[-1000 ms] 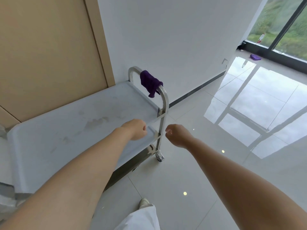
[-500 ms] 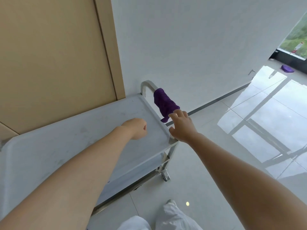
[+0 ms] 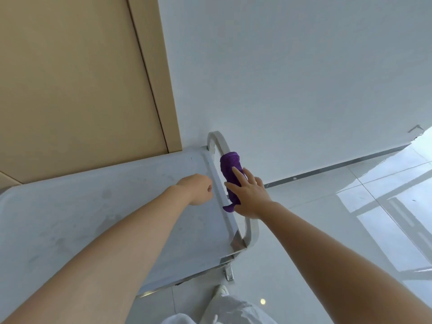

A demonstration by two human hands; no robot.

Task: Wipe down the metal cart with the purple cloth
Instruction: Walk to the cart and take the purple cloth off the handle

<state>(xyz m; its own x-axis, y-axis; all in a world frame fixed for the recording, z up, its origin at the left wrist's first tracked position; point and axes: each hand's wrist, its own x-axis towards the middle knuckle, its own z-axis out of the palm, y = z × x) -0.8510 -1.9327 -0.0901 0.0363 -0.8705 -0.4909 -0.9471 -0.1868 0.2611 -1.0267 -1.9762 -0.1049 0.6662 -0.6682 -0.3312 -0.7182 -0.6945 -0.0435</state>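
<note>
here right hand [image 3: 251,197] lies flat-fingered on the bunched purple cloth [image 3: 230,168]; left hand [image 3: 197,188] is fisted.

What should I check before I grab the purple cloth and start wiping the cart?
1. Cloth within reach: ok. The purple cloth hangs over the cart handle, right by the right hand.
2. Right hand ready to grasp: ok. Its fingers are straight and lie on the cloth, not curled round it yet.
3. Left hand free: ok. The left hand is curled, holds nothing, over the top shelf.
4. Shelf needs wiping: ok. Faint smudges show on it.
5. Cloth damp or dry: cannot tell.
6. Cart wheels locked: cannot tell. Only one caster shows.
</note>
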